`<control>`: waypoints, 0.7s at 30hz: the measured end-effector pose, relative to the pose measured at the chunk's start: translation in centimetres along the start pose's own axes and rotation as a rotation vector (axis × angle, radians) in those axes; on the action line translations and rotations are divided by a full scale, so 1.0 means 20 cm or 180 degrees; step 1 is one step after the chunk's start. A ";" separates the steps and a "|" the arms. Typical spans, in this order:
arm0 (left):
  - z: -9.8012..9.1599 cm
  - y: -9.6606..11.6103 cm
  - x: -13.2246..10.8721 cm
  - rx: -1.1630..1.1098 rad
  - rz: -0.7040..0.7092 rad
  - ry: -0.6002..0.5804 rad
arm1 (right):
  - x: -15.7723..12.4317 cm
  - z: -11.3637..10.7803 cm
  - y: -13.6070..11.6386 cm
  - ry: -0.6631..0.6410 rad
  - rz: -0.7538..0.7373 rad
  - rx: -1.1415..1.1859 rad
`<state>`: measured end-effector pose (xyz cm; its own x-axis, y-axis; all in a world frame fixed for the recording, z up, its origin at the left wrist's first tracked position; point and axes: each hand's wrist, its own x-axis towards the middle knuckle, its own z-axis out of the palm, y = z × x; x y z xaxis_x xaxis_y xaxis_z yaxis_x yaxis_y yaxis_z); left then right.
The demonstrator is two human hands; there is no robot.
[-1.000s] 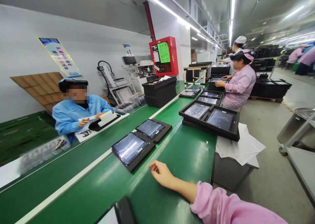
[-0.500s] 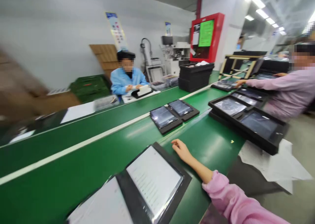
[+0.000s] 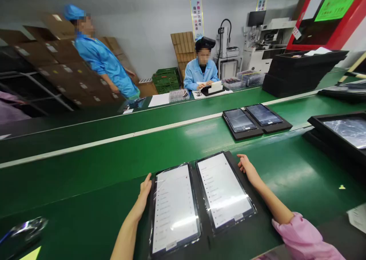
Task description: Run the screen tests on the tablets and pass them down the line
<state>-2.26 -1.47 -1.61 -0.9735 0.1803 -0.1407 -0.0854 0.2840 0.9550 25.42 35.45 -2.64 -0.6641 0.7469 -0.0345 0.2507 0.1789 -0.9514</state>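
Flanking tablets [image 3: 174, 210]: left hand [image 3: 144, 196], right hand [image 3: 248, 168].

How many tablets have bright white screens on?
2. One flat white-screened tablet lies by the left hand, the other white-screened tablet by the right hand, both in a black rectangular tray on the green conveyor belt. Others may be hidden.

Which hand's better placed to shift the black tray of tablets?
Right, probably: the right hand has its fingers on the tray's upper edge, while the left hand only sits against its left side.
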 end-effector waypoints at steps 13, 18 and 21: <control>-0.04 -0.07 0.01 0.0277 0.0415 -0.0317 | -0.06 -0.01 -0.09 -0.0170 -0.0494 -0.0551; -0.11 -0.07 0.00 0.0361 0.0346 -0.0710 | -0.08 -0.04 -0.12 -0.0510 -0.0834 -0.1193; -0.16 -0.04 -0.04 0.0572 0.0286 -0.1022 | -0.13 -0.02 -0.21 -0.0511 -0.1421 -0.1570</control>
<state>-2.12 -4.87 -1.44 -0.8568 0.4901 -0.1604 0.0637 0.4093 0.9102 26.41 32.99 1.56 -0.8650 0.4364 0.2475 0.1950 0.7470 -0.6356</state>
